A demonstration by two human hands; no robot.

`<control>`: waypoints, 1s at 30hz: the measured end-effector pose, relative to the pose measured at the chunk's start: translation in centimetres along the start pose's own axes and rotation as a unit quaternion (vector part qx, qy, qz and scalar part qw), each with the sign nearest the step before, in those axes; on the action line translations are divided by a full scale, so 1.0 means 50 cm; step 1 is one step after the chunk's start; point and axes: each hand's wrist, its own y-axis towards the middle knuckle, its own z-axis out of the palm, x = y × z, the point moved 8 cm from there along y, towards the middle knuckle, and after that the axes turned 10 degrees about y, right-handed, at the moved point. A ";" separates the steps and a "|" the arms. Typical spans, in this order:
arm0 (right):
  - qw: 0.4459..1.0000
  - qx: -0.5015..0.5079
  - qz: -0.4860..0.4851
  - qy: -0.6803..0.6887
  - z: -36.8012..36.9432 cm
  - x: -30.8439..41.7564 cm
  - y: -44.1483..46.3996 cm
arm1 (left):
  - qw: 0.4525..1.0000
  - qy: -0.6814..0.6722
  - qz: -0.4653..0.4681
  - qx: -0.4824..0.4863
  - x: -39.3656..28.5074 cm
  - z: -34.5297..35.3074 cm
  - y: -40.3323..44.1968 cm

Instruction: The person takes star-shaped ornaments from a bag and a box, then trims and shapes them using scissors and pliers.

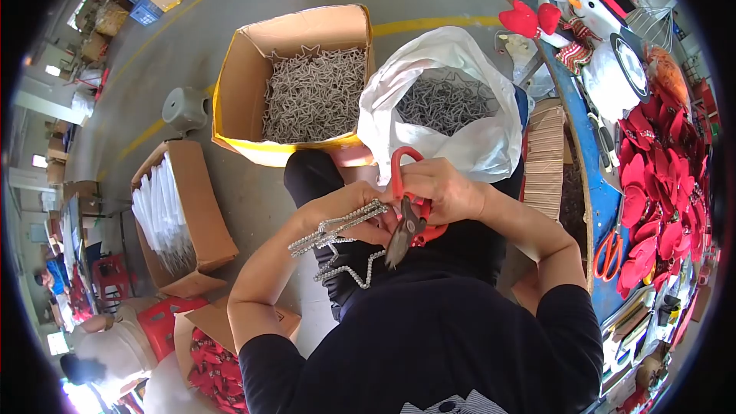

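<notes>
My left hand [354, 205] is closed around several silver, beaded-looking wire stars [354, 274], which hang below and to the left of the fingers over my lap. My right hand [445, 190] grips red-handled scissors [402, 242] with short dark blades pointing down toward me. The blades lie right beside the left fingertips and the stars; whether they touch a wire is hidden. Beyond my hands, a cardboard box [238, 92] is heaped with silver stars [316, 96]. To its right, a white plastic bag [491, 146] holds more, darker-looking stars [445, 103].
At right, a blue table [571, 119] bears red fabric pieces [659, 199], a snowman figure [602, 11] and orange-handled scissors [609, 257]. A carton [211, 211] of white plastic-wrapped items and a grey stool [185, 110] stand left. Another person [115, 349] sits at lower left.
</notes>
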 end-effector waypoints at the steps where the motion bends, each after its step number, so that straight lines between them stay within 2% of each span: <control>1: 0.999 0.013 -0.024 -0.024 0.002 0.007 0.002 | 1.000 -0.002 0.007 0.017 0.002 0.002 -0.002; 6: 0.975 0.077 -0.137 -0.157 0.008 0.048 0.012 | 0.998 -0.008 0.008 0.062 0.008 0.023 -0.002; 9: 0.952 0.077 -0.185 -0.233 0.013 0.061 0.007 | 0.994 0.000 0.005 0.106 -0.002 0.032 -0.001; 12: 0.946 0.090 -0.182 -0.254 0.014 0.059 -0.004 | 0.990 0.031 -0.009 0.134 -0.017 0.035 -0.003; 15: 0.950 0.037 -0.172 -0.257 0.003 0.063 -0.009 | 0.987 0.115 0.010 0.114 -0.039 0.027 0.000; 17: 0.970 0.023 -0.128 -0.207 -0.006 0.055 -0.010 | 0.987 0.137 0.048 0.066 -0.046 0.011 0.004; 18: 0.978 0.016 -0.105 -0.182 -0.007 0.051 -0.013 | 0.968 0.237 0.068 0.042 -0.060 0.004 0.004; 20: 0.996 -0.031 0.013 -0.081 -0.008 0.011 -0.028 | 0.898 0.428 0.106 -0.006 -0.097 -0.008 0.008; 21: 0.995 -0.054 0.073 -0.031 -0.007 -0.004 -0.036 | 0.865 0.481 0.114 -0.085 -0.093 -0.016 0.009; 22: 0.985 -0.084 0.150 0.025 -0.006 -0.023 -0.047 | 0.798 0.582 0.109 -0.112 -0.086 -0.017 0.016; 24: 0.934 -0.141 0.299 0.134 0.011 -0.058 -0.071 | 0.630 0.754 0.095 -0.159 -0.080 -0.012 0.028; 25: 0.885 -0.194 0.338 0.254 0.029 -0.083 -0.090 | 0.639 0.744 0.081 -0.177 -0.078 -0.014 0.035; 26: 0.827 -0.169 0.420 0.334 0.056 -0.115 -0.115 | 0.594 0.789 0.070 -0.141 -0.068 -0.002 0.047; 28: 0.668 -0.113 0.561 0.476 0.111 -0.158 -0.170 | 0.496 0.865 0.048 -0.069 -0.054 0.018 0.065; 29: 0.640 -0.084 0.499 0.578 0.139 -0.154 -0.163 | 0.475 0.877 0.055 -0.045 -0.030 0.029 0.072; 30: 0.558 -0.074 0.520 0.643 0.169 -0.160 -0.178 | 0.455 0.887 0.080 -0.030 -0.017 0.039 0.076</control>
